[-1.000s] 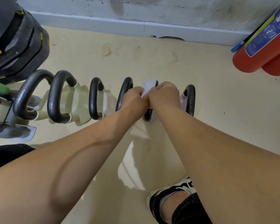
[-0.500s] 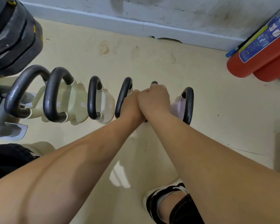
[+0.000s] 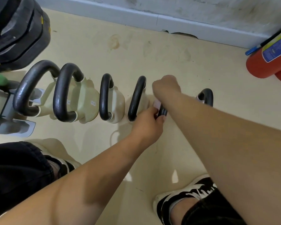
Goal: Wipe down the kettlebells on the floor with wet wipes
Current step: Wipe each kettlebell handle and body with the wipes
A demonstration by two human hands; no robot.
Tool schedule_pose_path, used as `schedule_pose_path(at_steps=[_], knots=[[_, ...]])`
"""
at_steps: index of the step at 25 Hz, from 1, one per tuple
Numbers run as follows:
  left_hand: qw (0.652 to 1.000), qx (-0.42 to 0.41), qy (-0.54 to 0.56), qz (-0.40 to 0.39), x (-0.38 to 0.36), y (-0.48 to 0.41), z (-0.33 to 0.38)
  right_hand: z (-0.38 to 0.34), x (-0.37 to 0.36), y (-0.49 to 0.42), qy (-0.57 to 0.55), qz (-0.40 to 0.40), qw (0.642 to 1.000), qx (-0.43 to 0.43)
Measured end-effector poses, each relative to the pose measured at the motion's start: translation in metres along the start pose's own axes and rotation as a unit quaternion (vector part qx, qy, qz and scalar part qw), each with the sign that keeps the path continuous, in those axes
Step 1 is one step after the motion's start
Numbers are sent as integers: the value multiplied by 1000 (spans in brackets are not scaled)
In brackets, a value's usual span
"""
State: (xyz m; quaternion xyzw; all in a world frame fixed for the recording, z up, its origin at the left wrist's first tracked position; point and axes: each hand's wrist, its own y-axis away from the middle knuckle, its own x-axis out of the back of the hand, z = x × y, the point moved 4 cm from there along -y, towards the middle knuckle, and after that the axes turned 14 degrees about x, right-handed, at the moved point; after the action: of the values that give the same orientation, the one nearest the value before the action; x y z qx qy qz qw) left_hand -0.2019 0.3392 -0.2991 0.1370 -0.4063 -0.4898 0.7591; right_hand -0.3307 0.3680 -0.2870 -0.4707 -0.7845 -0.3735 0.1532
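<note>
Well, seen from the head camera, the kettlebells stand in a row across the cream floor, running from 9 o'clock to 3 o'clock — black handles up, pale bodies below. Both hands are on the fifth kettlebell counting from 9 o'clock, just right of centre. The left hand reaches in from 7 o'clock and grips the near end of its black handle, fingers and thumb curled round it. The right hand sits over the top of the same handle, curled like a fist and blurred — whether it holds a wipe or the handle I cannot tell. A pale patch shows between the two hands. A red fire extinguisher sits at 2 o'clock, dark weight plates at 10 o'clock, and a black-and-white shoe at 5 o'clock.
</note>
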Motion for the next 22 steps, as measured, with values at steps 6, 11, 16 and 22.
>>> schedule_pose_path(at_steps=[6, 11, 16, 22], knots=[[999, 16, -37, -29, -2, -3, -1, -5, 10, -6, 20, -36, 998, -51], [998, -15, -51, -19, -7, -3, -3, 8, 3, 2, 12, -17, 998, -59], [999, 3, -30, -16, -6, -2, -8, 22, -9, 4, -389, 53, 906, -157], [1000, 1, -30, -2, -4, -3, -7, 28, 7, -28, -485, 67, 834, -253]])
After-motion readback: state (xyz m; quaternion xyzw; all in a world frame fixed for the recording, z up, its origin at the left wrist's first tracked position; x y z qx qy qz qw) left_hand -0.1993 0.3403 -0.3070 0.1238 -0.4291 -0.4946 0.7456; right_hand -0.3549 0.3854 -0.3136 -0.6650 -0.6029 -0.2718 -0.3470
